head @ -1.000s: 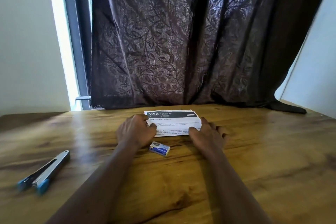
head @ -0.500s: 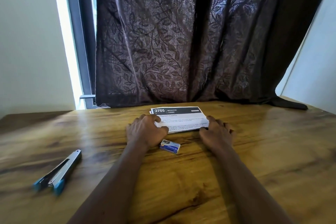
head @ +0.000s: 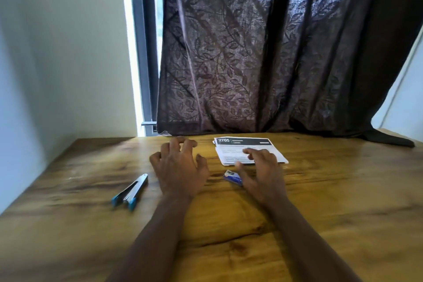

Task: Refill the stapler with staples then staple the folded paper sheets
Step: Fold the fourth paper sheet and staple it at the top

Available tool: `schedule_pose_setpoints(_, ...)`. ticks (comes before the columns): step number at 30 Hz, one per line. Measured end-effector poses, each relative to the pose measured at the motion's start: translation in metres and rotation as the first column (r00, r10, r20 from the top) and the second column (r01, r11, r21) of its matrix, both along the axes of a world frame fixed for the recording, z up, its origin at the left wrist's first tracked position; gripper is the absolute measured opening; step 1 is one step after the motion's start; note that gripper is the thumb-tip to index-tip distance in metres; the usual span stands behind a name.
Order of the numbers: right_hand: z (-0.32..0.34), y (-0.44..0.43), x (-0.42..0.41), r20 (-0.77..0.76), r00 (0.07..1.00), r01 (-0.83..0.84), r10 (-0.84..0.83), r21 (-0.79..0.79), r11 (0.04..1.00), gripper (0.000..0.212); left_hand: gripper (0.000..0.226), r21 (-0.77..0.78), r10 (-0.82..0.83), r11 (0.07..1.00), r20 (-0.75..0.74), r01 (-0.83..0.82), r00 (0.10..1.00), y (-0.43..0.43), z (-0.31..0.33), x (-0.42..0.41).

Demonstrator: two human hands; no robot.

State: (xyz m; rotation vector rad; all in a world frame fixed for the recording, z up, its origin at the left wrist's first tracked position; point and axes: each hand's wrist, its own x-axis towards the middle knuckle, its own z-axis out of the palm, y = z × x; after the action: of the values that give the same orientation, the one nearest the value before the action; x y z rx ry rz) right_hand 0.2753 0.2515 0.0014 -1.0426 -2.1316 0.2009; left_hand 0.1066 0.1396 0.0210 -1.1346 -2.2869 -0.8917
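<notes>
On the wooden tabletop (head: 332,190), the folded paper sheets (head: 231,155) lie near the far edge, just in front of the dark leaf-patterned curtain (head: 274,52), with a black header band reading "2705" turned away from the person. The right hand (head: 263,171) is over the near part of the sheets, its fingers (head: 250,151) spread and relaxed, gripping nothing; motion blur hides whether the tips touch the paper. Just beside its thumb sits the small blue staple box (head: 231,176), lying flat, partly covered by the hand; its contents are not visible. The left hand (head: 180,167) is above bare wood to the left of the sheets, fingers (head: 176,145) fanned apart and holding nothing. Well to its left lies the stapler (head: 130,190), its two blue-tipped arms splayed in a narrow V; whether its channel holds staples cannot be told. A pale wall (head: 57,52) and a grey window frame (head: 144,52) stand behind.
</notes>
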Motion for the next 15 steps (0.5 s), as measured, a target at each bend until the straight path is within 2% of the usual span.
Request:
schedule_pose_setpoints(4,-0.004,-0.016,-0.004,0.238,0.971,-0.006,-0.010,0.066,0.998,0.066,0.061,-0.290,0.207,0.938,0.027,-0.191,0.978,-0.047,0.005,-0.017)
schedule_pose_setpoints(7,-0.003,-0.018,-0.005,0.381,0.924,0.014,-0.017,0.011,1.000,0.066,0.064,-0.356,0.328,0.891,0.070,-0.284,0.942,-0.077,0.009,-0.032)
schedule_pose_setpoints(10,-0.003,-0.016,-0.004,0.400,0.916,0.028,-0.004,-0.054,0.998,0.058,0.056,-0.370,0.377,0.875,0.115,-0.312,0.919,-0.096,0.005,-0.042)
schedule_pose_setpoints(15,-0.004,-0.014,-0.001,0.329,0.944,0.026,-0.003,-0.066,0.997,0.042,0.045,-0.391,0.376,0.879,0.215,-0.273,0.901,-0.104,-0.003,-0.048)
